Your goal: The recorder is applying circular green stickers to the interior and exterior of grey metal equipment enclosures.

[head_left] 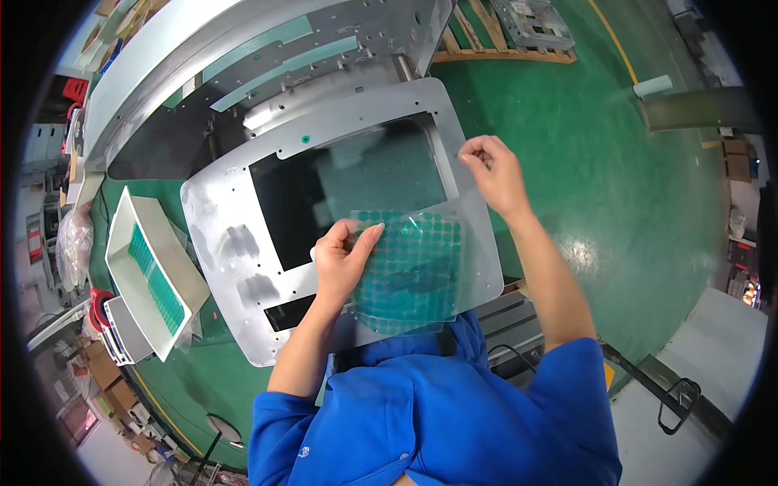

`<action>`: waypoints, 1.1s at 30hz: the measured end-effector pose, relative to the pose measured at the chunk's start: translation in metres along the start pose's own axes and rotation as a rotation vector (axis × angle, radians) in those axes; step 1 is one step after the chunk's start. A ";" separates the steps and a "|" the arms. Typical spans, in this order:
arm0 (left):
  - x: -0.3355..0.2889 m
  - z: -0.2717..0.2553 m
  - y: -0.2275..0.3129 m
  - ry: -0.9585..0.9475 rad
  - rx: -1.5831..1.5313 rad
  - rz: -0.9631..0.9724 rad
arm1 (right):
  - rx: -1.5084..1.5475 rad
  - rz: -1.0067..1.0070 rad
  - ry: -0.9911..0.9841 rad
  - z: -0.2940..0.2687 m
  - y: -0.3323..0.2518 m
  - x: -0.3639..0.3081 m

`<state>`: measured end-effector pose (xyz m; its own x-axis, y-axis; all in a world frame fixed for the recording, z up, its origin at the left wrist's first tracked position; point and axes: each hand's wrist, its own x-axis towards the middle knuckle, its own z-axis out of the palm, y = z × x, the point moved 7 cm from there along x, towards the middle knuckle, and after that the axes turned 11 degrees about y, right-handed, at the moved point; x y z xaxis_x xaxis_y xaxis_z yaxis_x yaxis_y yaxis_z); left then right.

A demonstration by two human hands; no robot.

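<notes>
My left hand (344, 257) pinches a clear sheet of green round stickers (413, 275) by its upper left edge, thumb on top. The sheet hangs over the near part of a grey metal panel (231, 202) that has a large rectangular opening (365, 174) and a smaller one near its lower left. Raised above the panel's right edge, my right hand (494, 166) has its thumb and fingers pressed together. Whatever those fingertips may hold is too small to make out. One green dot (305, 139) lies at a spot on the panel's far border.
A cream bin (166, 271) with more green dotted sheets stands left of the panel. Behind rises a large metal housing (170, 73) with studs and holes. A wooden pallet (502, 55) bearing a metal part lies at the far right on the green floor (567, 154).
</notes>
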<state>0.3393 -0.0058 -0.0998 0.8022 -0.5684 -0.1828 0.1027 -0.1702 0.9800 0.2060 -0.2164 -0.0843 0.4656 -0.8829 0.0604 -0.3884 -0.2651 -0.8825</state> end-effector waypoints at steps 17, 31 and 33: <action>0.001 -0.011 -0.025 0.041 -0.048 -0.034 | -0.283 -0.036 -0.172 0.020 0.011 0.022; -0.004 -0.016 -0.016 0.101 -0.012 -0.037 | -0.164 0.034 -0.156 0.019 0.011 0.024; -0.010 -0.023 -0.010 0.124 -0.014 -0.043 | -0.117 0.094 -0.196 0.021 0.020 0.027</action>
<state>0.3441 0.0196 -0.1058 0.8633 -0.4568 -0.2144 0.1458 -0.1809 0.9726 0.2272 -0.2372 -0.1101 0.5642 -0.8167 -0.1213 -0.5212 -0.2384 -0.8195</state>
